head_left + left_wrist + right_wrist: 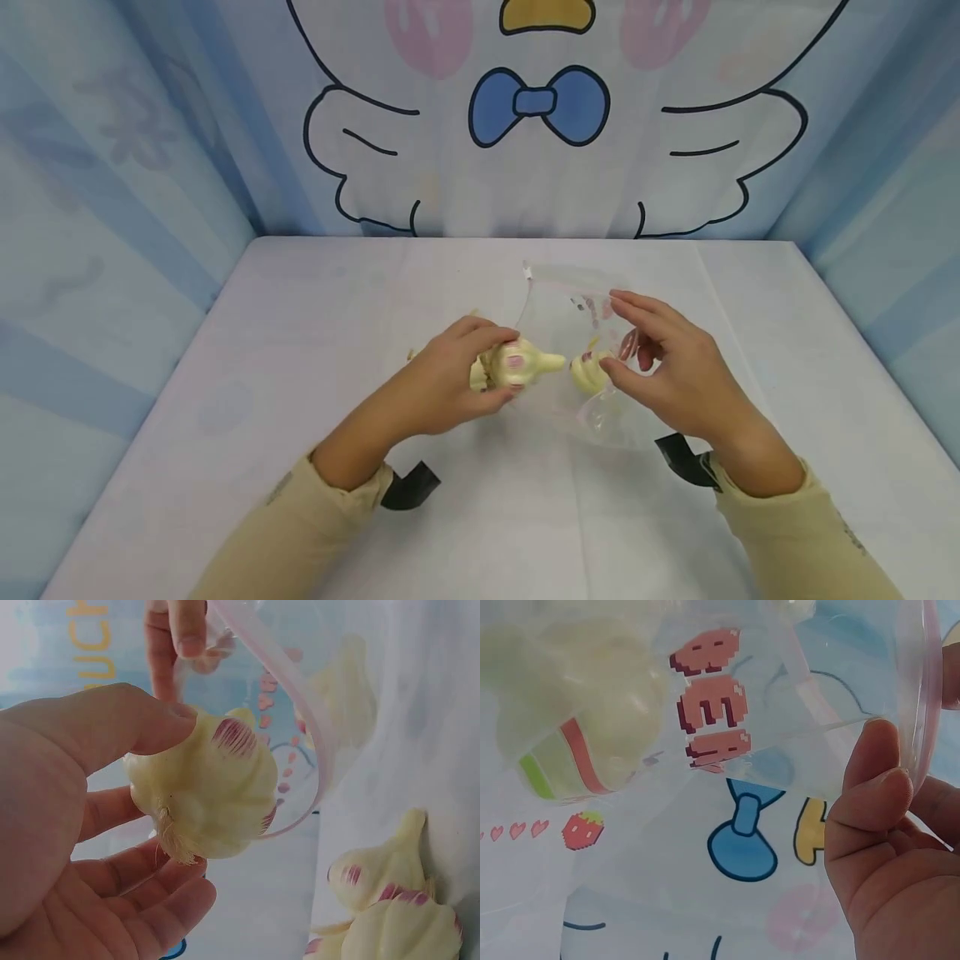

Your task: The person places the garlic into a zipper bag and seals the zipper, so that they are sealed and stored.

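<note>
- Pale yellow garlic sits clamped in my left hand, frame centre.
- My right hand pinches the bag rim, just right.

Between the left hand's fingers and the right hand's fingers the gap is narrow, filled by a garlic bulb and the mouth of the clear bag. More garlic lies just beside the left fingers. Outward of both, the white surface lies open up to the curtain walls.
</note>
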`<state>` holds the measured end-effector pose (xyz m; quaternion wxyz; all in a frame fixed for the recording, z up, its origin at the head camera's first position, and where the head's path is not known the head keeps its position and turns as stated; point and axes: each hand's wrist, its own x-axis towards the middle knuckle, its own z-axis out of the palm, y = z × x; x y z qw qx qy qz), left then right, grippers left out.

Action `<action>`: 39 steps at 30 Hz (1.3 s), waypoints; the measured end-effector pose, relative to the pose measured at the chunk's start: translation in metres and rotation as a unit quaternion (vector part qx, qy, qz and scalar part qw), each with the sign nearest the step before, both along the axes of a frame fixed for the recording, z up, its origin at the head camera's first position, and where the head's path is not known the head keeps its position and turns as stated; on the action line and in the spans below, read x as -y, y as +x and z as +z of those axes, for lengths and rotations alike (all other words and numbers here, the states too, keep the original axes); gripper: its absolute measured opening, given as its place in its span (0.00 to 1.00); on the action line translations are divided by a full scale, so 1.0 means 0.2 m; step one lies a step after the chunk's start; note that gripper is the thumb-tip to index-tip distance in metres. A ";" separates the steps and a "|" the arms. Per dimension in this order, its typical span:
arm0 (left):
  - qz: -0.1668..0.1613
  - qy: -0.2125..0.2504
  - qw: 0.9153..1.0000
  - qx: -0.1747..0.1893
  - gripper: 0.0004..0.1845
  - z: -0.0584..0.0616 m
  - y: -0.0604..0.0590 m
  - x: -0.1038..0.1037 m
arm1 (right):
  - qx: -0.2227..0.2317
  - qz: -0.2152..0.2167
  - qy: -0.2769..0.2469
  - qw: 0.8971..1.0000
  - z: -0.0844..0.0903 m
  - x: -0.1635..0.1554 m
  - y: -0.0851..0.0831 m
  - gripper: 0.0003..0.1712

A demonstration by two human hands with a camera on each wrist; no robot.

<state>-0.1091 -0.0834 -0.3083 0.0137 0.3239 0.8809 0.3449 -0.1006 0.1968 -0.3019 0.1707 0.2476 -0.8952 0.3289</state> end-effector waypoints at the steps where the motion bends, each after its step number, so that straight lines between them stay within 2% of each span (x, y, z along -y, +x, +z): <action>1: -0.001 0.000 1.000 0.000 0.30 0.00 -0.01 -0.01 | -0.003 0.005 -0.003 1.000 0.00 0.00 0.00 0.38; 6: -0.001 -0.011 1.000 0.003 0.30 -0.02 -0.02 -0.05 | -0.008 0.016 -0.012 1.000 0.00 0.02 0.00 0.37; 12: -0.005 -0.044 0.999 0.024 0.30 -0.03 -0.02 -0.11 | -0.021 0.030 -0.012 0.999 -0.01 0.02 -0.01 0.37; 19: -0.004 -0.088 0.996 0.006 0.29 -0.04 -0.01 -0.18 | -0.022 0.040 -0.020 0.999 -0.01 0.03 -0.01 0.37; 25: -0.001 -0.111 0.994 0.009 0.30 -0.04 -0.02 -0.22 | -0.017 0.049 -0.025 0.998 -0.01 0.04 -0.01 0.37; 33: -0.007 -0.112 0.994 -0.008 0.29 -0.06 -0.04 -0.25 | -0.014 0.060 -0.033 0.998 0.00 0.07 -0.01 0.37; 39: 0.008 -0.115 0.993 -0.031 0.28 -0.08 -0.05 -0.27 | -0.008 0.057 -0.028 0.998 0.00 0.08 -0.01 0.37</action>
